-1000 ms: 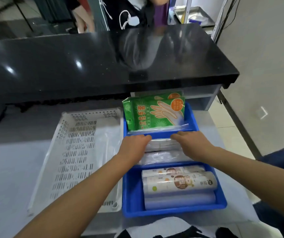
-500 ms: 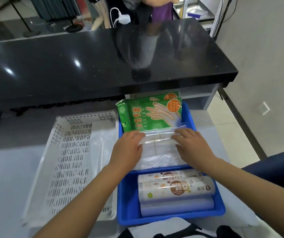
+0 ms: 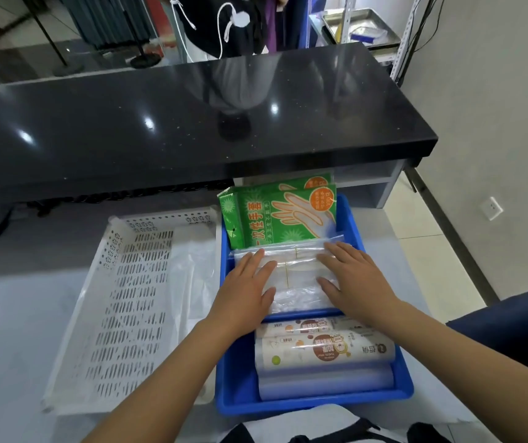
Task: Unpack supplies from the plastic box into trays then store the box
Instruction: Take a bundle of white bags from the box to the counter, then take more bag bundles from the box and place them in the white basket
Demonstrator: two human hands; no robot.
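Head view: I see my left hand [image 3: 246, 294] and right hand [image 3: 353, 282] lying flat, fingers spread, on the soft clear plastic bags [image 3: 294, 276] in the blue tray [image 3: 357, 228], their long axis left to right. Behind them stand two green glove packets [image 3: 277, 214]; in front lie three rolls [image 3: 323, 350]. A white perforated tray [image 3: 122, 298] sits left of the blue tray.

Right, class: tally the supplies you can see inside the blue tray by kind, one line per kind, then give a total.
Green glove packs: 2, one behind the other
Clear plastic bag stacks: 1, under both hands
Printed bag rolls: 2
Plain translucent rolls: 1
Total: 6 in the blue tray
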